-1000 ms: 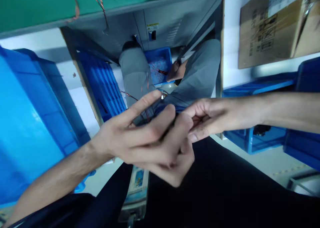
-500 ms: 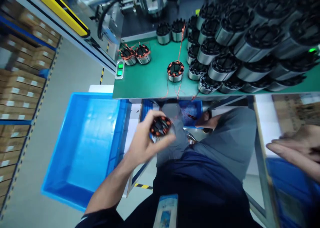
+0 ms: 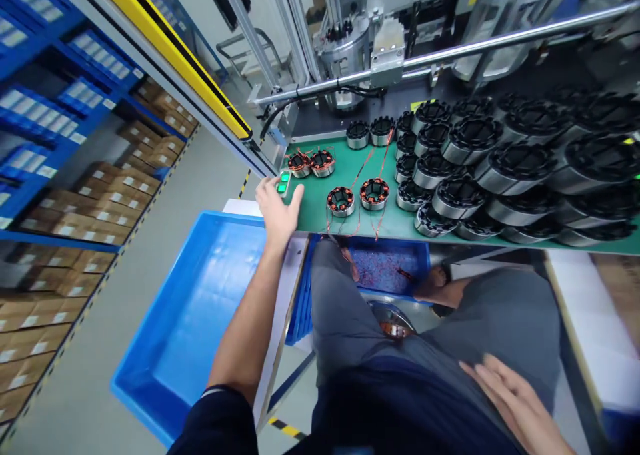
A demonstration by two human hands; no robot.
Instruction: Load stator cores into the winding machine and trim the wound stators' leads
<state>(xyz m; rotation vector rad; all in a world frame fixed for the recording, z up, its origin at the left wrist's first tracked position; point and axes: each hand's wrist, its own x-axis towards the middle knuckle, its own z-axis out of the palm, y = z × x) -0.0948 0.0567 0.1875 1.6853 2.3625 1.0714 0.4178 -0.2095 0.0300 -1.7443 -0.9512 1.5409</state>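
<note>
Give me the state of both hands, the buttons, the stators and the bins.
left hand: open, fingertips on green buttons
right hand: open, palm down
green buttons: bright green
wound stators: upright, copper leads loose
unwound stators: tilted, piled in rows
blue crate: open-topped
small blue bin: holds wire scraps

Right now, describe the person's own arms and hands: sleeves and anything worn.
Both hands are bare: no gloves, rings or watch show. Behind the left hand the forearm is uncovered up to a dark navy short sleeve with a thin pale line at its hem. The right hand shows only to the wrist; its sleeve is out of view.
</note>
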